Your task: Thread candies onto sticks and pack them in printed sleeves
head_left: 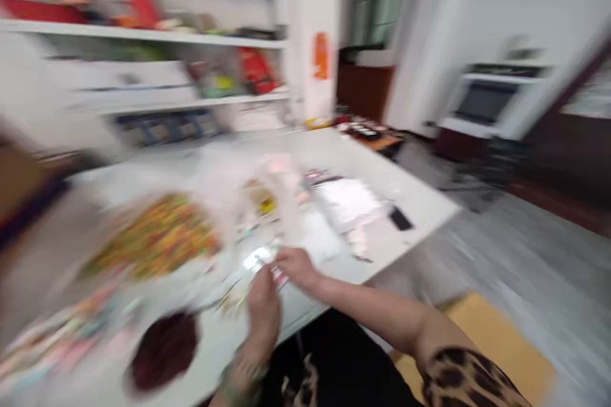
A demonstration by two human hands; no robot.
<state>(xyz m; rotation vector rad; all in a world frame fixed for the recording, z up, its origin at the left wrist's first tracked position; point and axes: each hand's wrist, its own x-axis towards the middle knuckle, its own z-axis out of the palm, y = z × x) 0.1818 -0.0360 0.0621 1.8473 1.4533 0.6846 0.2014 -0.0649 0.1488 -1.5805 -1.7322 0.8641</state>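
Note:
Motion smears the whole head view. My left hand (263, 305) and my right hand (298, 267) come together at the table's near side, fingers closed around a small clear, shiny packet (259, 259). Something pink shows in or behind it between the hands; its kind is too blurred to tell. Left of my hands lie thin gold-coloured pieces (231, 302) and a dark red round bundle (165, 350). Farther left, a heap of orange and yellow small pieces (162, 235) rests on clear plastic.
The white table (401, 184) has its right edge running toward me. A black phone-like slab (400, 218) and white sheets (348, 202) lie on the right side. Pastel pieces (71, 337) are at the lower left. Shelves (143, 35) stand behind; a cardboard box (496, 337) is on the floor.

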